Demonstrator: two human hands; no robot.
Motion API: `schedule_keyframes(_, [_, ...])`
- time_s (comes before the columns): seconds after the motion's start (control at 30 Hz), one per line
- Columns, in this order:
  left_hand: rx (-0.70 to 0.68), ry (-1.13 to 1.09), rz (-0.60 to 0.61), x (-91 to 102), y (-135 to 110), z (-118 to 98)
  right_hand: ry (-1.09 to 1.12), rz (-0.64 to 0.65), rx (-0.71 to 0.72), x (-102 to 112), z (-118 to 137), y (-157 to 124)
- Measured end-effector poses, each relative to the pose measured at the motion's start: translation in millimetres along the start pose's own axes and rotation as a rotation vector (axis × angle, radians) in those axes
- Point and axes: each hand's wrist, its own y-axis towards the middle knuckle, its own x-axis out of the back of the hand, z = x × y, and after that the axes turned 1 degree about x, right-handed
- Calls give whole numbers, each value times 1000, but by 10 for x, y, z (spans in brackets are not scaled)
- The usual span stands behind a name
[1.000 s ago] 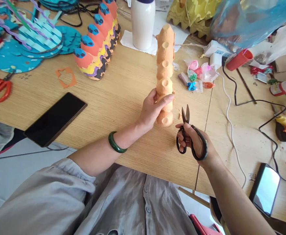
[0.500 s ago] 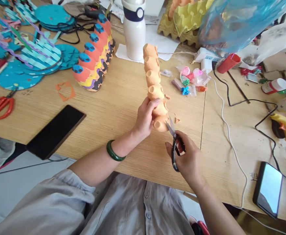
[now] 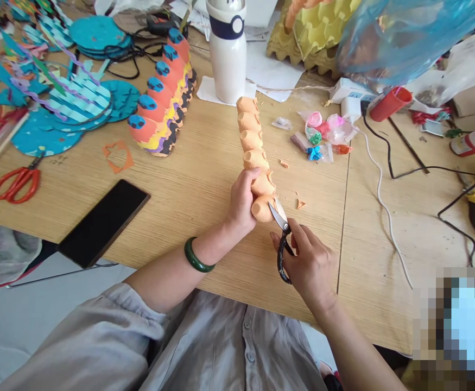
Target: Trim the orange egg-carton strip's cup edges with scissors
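Note:
My left hand [image 3: 242, 200] is wrapped round the near end of an orange egg-carton strip [image 3: 252, 142], a row of cups that runs away from me across the wooden table [image 3: 196, 163]. My right hand [image 3: 308, 260] grips black scissors [image 3: 281, 239]. Their blades touch the nearest cup of the strip. Small orange scraps [image 3: 300, 203] lie on the table just right of the strip. A green bangle [image 3: 196, 259] circles my left wrist.
A painted carton strip [image 3: 162, 92] and blue paper crafts [image 3: 70, 98] lie at the back left, red scissors [image 3: 15, 182] and a black phone [image 3: 103, 221] at the left. A white bottle [image 3: 227, 51] stands behind. Cables [image 3: 384, 184], a power strip [image 3: 351, 89] and coloured balloons [image 3: 322, 130] are on the right.
My right hand swung the scissors from pointing upright beside the strip to the blades meeting its nearest cup. The strip tilted and came closer. More orange scraps lie on the table.

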Motion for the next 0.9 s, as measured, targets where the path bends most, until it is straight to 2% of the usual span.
schedule_keyframes(0.23, [-25, 30, -16, 42, 70, 47, -17, 14, -40, -30, 9, 26])
schedule_keyframes(0.37, [-105, 38, -24, 31, 81, 29, 137, 57, -123, -16, -49, 54])
schedule_keyframes(0.47, [-154, -26, -18, 11, 59, -4, 175, 17, -157, 1, -89, 64])
schedule_keyframes(0.73, [-171, -51, -15, 6, 22, 4, 138, 32, -84, -7, -16, 50])
schedule_keyframes(0.9, [-209, -56, -22, 19, 31, 20, 74, -36, -30, -68, 35, 20])
